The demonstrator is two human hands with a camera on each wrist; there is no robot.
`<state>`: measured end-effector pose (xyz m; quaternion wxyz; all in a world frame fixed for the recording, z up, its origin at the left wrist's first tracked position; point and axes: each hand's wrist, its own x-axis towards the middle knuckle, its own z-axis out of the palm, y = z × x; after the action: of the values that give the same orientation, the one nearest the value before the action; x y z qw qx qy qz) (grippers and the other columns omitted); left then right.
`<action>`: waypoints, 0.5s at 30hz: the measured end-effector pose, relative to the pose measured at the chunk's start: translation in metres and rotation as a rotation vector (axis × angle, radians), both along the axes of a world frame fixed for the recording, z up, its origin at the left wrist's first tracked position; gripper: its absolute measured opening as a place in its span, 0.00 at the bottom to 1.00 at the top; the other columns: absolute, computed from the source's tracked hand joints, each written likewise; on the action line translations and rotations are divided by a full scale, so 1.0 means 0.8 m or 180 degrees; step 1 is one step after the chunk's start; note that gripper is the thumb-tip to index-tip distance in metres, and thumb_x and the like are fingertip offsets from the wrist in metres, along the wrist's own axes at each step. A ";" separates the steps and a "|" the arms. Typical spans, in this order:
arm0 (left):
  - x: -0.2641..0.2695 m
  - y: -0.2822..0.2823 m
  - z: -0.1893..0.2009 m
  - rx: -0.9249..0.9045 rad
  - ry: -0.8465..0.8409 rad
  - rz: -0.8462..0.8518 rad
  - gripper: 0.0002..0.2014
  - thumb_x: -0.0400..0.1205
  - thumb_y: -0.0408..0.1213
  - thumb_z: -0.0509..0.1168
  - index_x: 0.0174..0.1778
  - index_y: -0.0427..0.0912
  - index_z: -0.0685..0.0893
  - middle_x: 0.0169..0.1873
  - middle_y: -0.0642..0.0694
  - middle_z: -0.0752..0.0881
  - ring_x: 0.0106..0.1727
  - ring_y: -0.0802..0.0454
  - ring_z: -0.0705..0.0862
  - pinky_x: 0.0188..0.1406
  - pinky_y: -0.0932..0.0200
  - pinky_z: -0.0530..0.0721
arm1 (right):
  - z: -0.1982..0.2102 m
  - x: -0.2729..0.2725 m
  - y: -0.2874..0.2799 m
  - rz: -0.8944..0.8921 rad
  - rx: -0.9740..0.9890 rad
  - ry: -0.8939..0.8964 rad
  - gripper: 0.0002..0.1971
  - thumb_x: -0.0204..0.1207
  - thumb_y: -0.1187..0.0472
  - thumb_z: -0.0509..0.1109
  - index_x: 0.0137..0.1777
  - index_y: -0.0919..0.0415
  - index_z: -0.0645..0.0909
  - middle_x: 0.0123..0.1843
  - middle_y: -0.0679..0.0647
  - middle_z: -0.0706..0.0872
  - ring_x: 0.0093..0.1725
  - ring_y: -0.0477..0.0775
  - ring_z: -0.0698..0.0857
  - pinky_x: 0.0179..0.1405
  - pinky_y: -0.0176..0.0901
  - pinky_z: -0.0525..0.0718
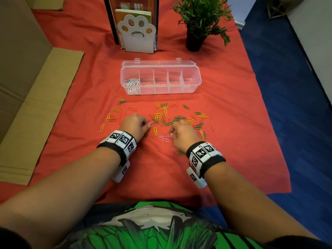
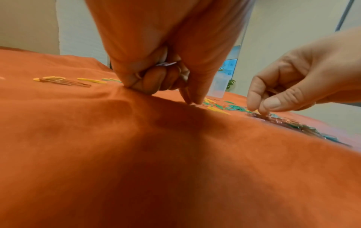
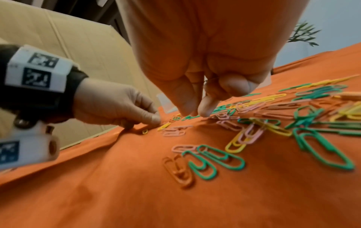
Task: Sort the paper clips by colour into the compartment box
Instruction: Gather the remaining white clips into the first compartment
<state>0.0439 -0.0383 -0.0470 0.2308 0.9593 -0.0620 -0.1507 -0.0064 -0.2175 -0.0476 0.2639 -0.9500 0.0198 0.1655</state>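
The clear compartment box (image 1: 195,81) stands open beyond the pile, with white clips (image 1: 132,84) in its leftmost compartment. Green, yellow, pink and orange paper clips (image 1: 177,118) lie scattered on the red cloth (image 1: 71,97). My left hand (image 1: 150,125) is at the pile's left edge. Its curled fingers hold pale pink clips (image 2: 166,63) against the palm, while thumb and forefinger pinch down on the cloth (image 2: 192,102). My right hand (image 1: 177,125) is curled over the middle of the pile. Its thumb and forefinger pinch a clip (image 3: 195,113) whose colour I cannot tell.
A white paw-shaped bookend (image 1: 137,33) with books and a potted plant (image 1: 197,20) stand behind the box. Flat cardboard (image 1: 36,108) lies along the cloth's left edge. Blue floor (image 1: 287,87) shows to the right of the cloth.
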 end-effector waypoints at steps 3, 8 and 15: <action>0.001 0.005 0.002 -0.0317 0.0183 0.0376 0.09 0.75 0.43 0.70 0.39 0.40 0.86 0.32 0.45 0.80 0.37 0.45 0.78 0.36 0.60 0.68 | -0.003 -0.002 0.007 0.0203 -0.0129 -0.0024 0.09 0.74 0.65 0.65 0.53 0.61 0.80 0.53 0.60 0.78 0.57 0.62 0.79 0.57 0.49 0.80; 0.008 0.018 0.009 -0.0313 0.0216 0.0729 0.10 0.76 0.42 0.69 0.40 0.38 0.86 0.35 0.38 0.86 0.41 0.40 0.84 0.41 0.54 0.77 | 0.006 0.012 0.013 0.0133 -0.0194 0.0127 0.07 0.76 0.67 0.63 0.52 0.65 0.79 0.57 0.63 0.77 0.58 0.63 0.80 0.58 0.46 0.76; 0.009 0.023 0.016 -0.0084 0.0319 0.0698 0.05 0.72 0.40 0.73 0.35 0.43 0.85 0.29 0.46 0.80 0.35 0.47 0.79 0.36 0.61 0.70 | 0.019 0.027 -0.003 -0.0397 0.0202 0.0128 0.13 0.74 0.65 0.68 0.59 0.59 0.79 0.52 0.62 0.88 0.55 0.61 0.85 0.54 0.42 0.79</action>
<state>0.0511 -0.0196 -0.0341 0.2613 0.9484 0.0529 -0.1715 0.0148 -0.2195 -0.0326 0.3032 -0.9346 0.0790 0.1683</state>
